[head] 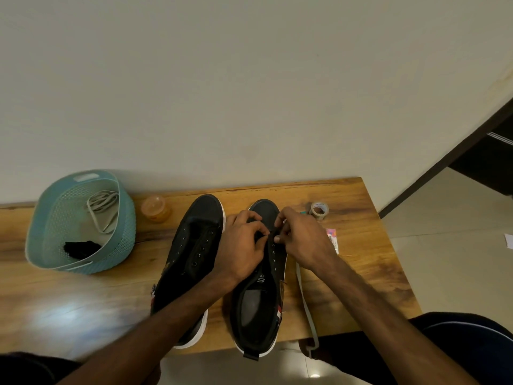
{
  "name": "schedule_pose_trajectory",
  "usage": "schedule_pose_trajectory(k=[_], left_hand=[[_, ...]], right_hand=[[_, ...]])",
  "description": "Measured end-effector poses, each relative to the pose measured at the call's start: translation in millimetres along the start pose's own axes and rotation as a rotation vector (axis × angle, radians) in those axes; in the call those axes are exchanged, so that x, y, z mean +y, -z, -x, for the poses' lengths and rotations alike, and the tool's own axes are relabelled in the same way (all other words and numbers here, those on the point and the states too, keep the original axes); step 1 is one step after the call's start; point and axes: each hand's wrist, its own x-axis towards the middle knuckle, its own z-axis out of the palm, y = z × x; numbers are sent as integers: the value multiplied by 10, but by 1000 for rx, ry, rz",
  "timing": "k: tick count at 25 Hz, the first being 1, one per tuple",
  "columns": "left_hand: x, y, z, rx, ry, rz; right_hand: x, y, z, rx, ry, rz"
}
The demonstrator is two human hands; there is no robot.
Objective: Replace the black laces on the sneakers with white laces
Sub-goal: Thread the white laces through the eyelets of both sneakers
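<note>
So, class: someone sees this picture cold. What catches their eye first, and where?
The left hand and right hand meet mid-table, pinching at the front eyelets of the right black white-soled sneaker; its unlaced twin lies just left. A long white lace trails from under the right hand off the near edge of the wooden table. Far left sits a teal perforated plastic basket holding a bunched black lace.

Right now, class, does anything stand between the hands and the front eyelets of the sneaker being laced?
Nothing visible does. The left hand and right hand pinch at the front eyelets of that sneaker. The white lace trails along its side and off the table edge; the other sneaker lies beside it.
</note>
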Motion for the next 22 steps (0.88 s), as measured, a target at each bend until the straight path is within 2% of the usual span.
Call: schedule_pose_trajectory(k=[4, 8, 18, 22], left_hand=[[-54, 112, -85, -5, 72, 227], [-119, 221, -57, 38, 170, 336], [-128, 174, 42, 25, 225, 413], [-196, 101, 77, -114, 281, 330]], right_hand=[[51, 71, -73, 92, 30, -110], [-32, 49, -56, -20, 83, -169], [-71, -131, -54, -6, 81, -293], [-54, -116, -83, 83, 11, -337]])
